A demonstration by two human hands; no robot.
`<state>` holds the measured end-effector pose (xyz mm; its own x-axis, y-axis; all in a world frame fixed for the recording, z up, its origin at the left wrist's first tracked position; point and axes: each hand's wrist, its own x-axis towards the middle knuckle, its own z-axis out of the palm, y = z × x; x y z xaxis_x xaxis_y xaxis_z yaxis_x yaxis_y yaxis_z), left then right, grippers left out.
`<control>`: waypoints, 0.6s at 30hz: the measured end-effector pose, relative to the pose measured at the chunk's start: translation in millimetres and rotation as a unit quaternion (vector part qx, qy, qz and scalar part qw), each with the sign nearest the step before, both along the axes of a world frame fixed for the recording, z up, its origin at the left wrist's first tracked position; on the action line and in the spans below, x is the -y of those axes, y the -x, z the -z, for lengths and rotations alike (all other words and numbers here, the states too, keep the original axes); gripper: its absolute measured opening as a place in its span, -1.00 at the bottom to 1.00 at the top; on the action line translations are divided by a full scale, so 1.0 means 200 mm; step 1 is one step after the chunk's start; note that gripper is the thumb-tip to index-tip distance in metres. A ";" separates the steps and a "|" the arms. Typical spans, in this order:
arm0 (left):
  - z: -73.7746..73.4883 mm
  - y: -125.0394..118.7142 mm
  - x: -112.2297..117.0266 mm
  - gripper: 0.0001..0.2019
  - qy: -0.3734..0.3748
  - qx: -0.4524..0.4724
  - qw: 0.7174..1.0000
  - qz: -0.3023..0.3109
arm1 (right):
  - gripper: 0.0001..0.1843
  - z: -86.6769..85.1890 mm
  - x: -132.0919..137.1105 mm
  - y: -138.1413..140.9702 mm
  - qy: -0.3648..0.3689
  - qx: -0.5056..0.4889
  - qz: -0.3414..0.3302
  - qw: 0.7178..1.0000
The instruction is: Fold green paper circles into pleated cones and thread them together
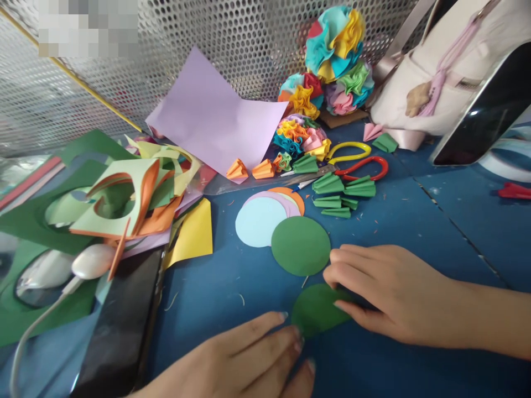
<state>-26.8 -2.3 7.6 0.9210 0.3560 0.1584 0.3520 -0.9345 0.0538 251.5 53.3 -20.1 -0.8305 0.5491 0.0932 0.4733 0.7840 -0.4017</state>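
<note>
left hand lies spread, fingertips on the edge of a green paper circle. right hand has fingers pressed together at the opposite edge; pinch unconfirmed. circle sits on the blue tabletop, just below a second green circle.

- Two bare hands: left hand, right hand
- Two flat green paper circles, at twelve o'clock from the hands
- One flat pale blue paper circle, at eleven o'clock
- Four ruffled multicoloured paper flower balls, at twelve o'clock
- Two folded orange paper cones, at eleven o'clock
- One white computer mouse, at nine o'clock
</note>
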 end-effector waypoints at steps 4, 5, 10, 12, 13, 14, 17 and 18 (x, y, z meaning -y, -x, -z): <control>-0.06 -0.08 -0.02 -0.72 0.035 -0.021 0.999 -0.022 | -0.93 -0.01 0.00 0.00 0.005 0.001 0.000 1.000; -0.06 -0.09 -0.02 -0.68 0.036 -0.033 0.999 -0.024 | -0.93 -0.01 0.00 0.00 0.008 0.000 0.000 1.000; -0.06 -0.12 -0.03 -0.45 0.023 -0.069 0.997 -0.022 | -0.97 -0.03 -0.01 0.00 0.091 -0.040 0.024 0.995; -0.06 -0.13 -0.04 -0.40 0.020 -0.073 0.997 -0.017 | -0.95 -0.04 -0.02 -0.01 0.173 -0.090 0.071 0.978; -0.07 -0.13 -0.04 -0.38 0.021 -0.077 0.997 -0.012 | -0.92 -0.04 -0.03 -0.01 0.210 -0.119 0.102 0.965; -0.07 -0.14 -0.05 -0.36 0.023 -0.084 0.996 -0.008 | -0.89 -0.04 -0.03 -0.02 0.241 -0.146 0.130 0.951; -0.07 -0.18 -0.06 -0.28 0.027 -0.101 0.994 0.011 | -0.84 -0.04 -0.04 -0.02 0.282 -0.194 0.166 0.925; -0.07 -0.20 -0.07 -0.26 0.029 -0.104 0.994 0.017 | -0.84 -0.03 -0.04 -0.03 0.287 -0.196 0.163 0.923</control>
